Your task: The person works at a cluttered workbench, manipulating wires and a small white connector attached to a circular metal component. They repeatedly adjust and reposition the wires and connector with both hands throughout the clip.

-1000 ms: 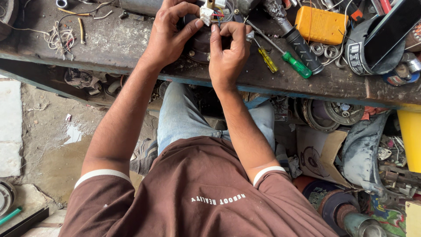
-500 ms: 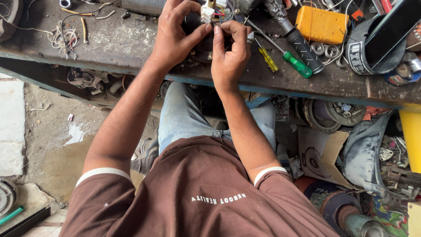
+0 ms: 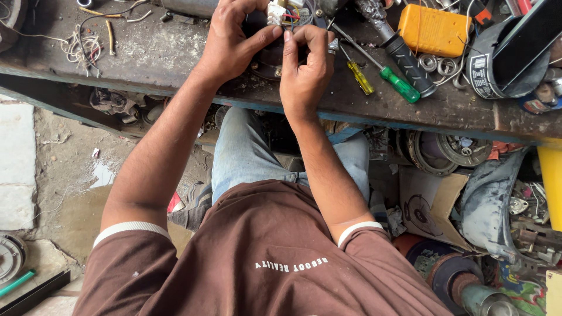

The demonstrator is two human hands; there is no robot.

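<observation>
Workshop setting: grimy, scarred tabletop [image 3: 146, 64] across the top of the view, clutter stored beneath.

Item in hand: small white connector with coloured wires [image 3: 281, 13], sitting on a dark round part [image 3: 266, 58] at the tabletop's far edge, between both hands.

Left hand [image 3: 234, 41]: arm reaching forward, wrist bent, thumb stretched toward the wires; grip closed on the dark round part and the connector.

Right hand [image 3: 304, 70]: forearm upright, fingers curled, thumb and forefinger pinching the wires just below the connector.

Right of the grip: yellow-handled screwdriver [image 3: 358, 76], green-handled screwdriver [image 3: 398, 83], black ribbed handle [image 3: 407, 61], orange box [image 3: 433, 29], loose bearings [image 3: 439, 63].

Left of the grip: tangle of pale wire [image 3: 82, 50].

Containers: torn cardboard box [image 3: 430, 202] under the tabletop; contents cannot be told.
</observation>
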